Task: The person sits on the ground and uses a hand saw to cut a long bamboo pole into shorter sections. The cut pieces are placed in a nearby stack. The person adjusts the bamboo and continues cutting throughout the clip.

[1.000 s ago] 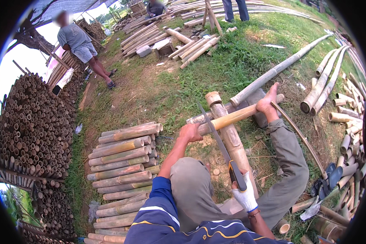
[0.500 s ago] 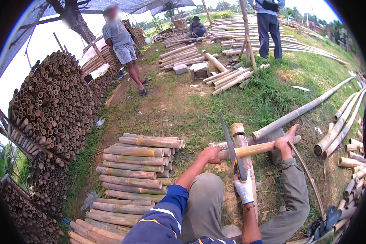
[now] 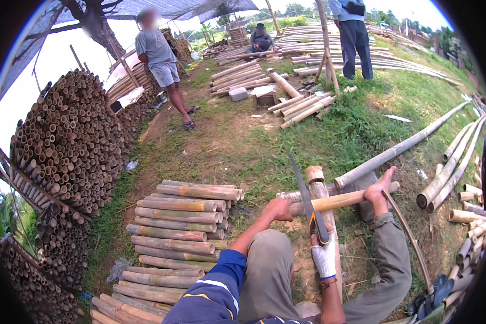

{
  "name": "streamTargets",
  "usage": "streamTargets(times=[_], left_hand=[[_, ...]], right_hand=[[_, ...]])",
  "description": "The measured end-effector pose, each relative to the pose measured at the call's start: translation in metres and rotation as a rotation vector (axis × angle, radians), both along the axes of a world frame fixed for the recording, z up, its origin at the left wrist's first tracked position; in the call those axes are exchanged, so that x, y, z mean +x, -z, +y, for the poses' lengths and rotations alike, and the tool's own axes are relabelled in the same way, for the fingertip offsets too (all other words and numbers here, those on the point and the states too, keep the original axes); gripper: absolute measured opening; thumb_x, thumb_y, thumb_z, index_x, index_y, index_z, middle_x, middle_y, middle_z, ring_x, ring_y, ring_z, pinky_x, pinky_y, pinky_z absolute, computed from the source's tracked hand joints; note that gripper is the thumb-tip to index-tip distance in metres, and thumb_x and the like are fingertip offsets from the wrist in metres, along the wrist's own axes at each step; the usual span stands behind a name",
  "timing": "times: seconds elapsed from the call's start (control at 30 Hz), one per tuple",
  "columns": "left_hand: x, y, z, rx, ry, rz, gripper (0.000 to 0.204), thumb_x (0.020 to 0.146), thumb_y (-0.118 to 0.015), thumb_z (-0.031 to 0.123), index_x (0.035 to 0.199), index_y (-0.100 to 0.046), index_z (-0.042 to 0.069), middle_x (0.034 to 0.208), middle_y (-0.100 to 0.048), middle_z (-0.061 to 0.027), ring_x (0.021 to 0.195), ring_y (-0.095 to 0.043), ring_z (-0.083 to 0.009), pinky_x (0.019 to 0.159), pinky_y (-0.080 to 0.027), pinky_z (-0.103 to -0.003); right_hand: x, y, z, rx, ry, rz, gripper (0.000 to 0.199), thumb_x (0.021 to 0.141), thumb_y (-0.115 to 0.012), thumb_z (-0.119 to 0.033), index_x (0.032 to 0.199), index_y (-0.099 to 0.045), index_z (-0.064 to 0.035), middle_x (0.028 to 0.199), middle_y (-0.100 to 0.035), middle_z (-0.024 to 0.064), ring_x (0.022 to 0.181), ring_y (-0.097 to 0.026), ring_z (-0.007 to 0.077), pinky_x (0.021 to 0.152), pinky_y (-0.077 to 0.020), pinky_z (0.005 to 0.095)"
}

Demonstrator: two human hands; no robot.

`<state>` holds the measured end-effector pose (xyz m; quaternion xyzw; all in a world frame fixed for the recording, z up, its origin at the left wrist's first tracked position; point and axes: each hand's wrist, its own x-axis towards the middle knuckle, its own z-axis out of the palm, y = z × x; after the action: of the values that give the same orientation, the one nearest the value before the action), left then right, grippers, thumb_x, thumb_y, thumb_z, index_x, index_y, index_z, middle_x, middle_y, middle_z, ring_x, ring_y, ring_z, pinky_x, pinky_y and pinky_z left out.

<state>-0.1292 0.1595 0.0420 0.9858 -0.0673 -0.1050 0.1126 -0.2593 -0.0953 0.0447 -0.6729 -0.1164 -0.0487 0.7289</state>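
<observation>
My left hand [image 3: 279, 209] grips one end of a short pale bamboo piece [image 3: 337, 202] lying crosswise in front of me. Its other end lies under my bare foot [image 3: 379, 190]. My right hand [image 3: 324, 258], in a white glove, holds the handle of a long knife [image 3: 303, 190] whose blade points up and away, crossing over the pale piece. Under both lies a thicker bamboo section [image 3: 319, 182], running lengthwise between my legs, its cut end facing away.
A stack of cut bamboo lengths [image 3: 181, 232] lies on my left, with a tall wall of stacked bamboo ends [image 3: 65, 146] beyond it. Long poles [image 3: 399, 151] lie in the grass on the right. Three people [image 3: 162, 59] are farther off among more bamboo piles.
My head has tilted up, so the hands and bamboo sit lower in view and more of the yard shows. Both hands keep their grips; the person on the left has stepped nearer.
</observation>
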Motion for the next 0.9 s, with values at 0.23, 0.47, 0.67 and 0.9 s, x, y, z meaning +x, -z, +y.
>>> streamTargets(times=[0.23,0.47,0.67,0.9], left_hand=[[-0.002,-0.006,-0.003,-0.004,0.003,0.009,0.077,0.067,-0.084,0.042,0.135,-0.066,0.011,0.112,-0.078,-0.021,0.106,-0.074,-0.0408,0.093,-0.059,-0.051],[-0.002,-0.003,-0.005,0.004,0.008,-0.019,0.077,0.067,-0.084,0.042,0.135,-0.066,0.011,0.11,-0.078,-0.0213,0.104,-0.074,-0.0411,0.092,-0.059,-0.052],[0.0,0.0,-0.002,0.015,-0.011,0.018,0.077,0.067,-0.084,0.042,0.134,-0.066,0.011,0.108,-0.078,-0.0209,0.103,-0.074,-0.0413,0.092,-0.06,-0.051],[0.003,-0.004,-0.005,0.0,-0.009,0.016,0.077,0.067,-0.084,0.042,0.135,-0.066,0.011,0.112,-0.078,-0.0208,0.106,-0.074,-0.0404,0.095,-0.059,-0.051]], right_hand=[[-0.002,-0.001,-0.003,0.067,-0.02,0.079,0.048,0.1,-0.067,0.001,0.144,-0.05,-0.0049,0.126,-0.059,0.0069,0.106,-0.06,0.0132,0.092,-0.0523,0.0291],[0.0,0.012,-0.007,0.068,-0.03,0.092,0.048,0.1,-0.069,0.0,0.144,-0.049,-0.0037,0.128,-0.058,0.0077,0.111,-0.059,0.0152,0.099,-0.0503,0.0314],[-0.003,0.012,-0.004,0.109,0.01,0.117,0.049,0.101,-0.071,-0.006,0.144,-0.049,-0.0038,0.13,-0.058,0.0086,0.114,-0.059,0.0164,0.101,-0.0499,0.0328],[-0.002,0.017,-0.006,0.093,0.096,0.007,0.046,0.101,-0.072,-0.004,0.141,-0.049,-0.008,0.119,-0.057,0.0043,0.094,-0.058,0.0101,0.083,-0.0521,0.0275]])
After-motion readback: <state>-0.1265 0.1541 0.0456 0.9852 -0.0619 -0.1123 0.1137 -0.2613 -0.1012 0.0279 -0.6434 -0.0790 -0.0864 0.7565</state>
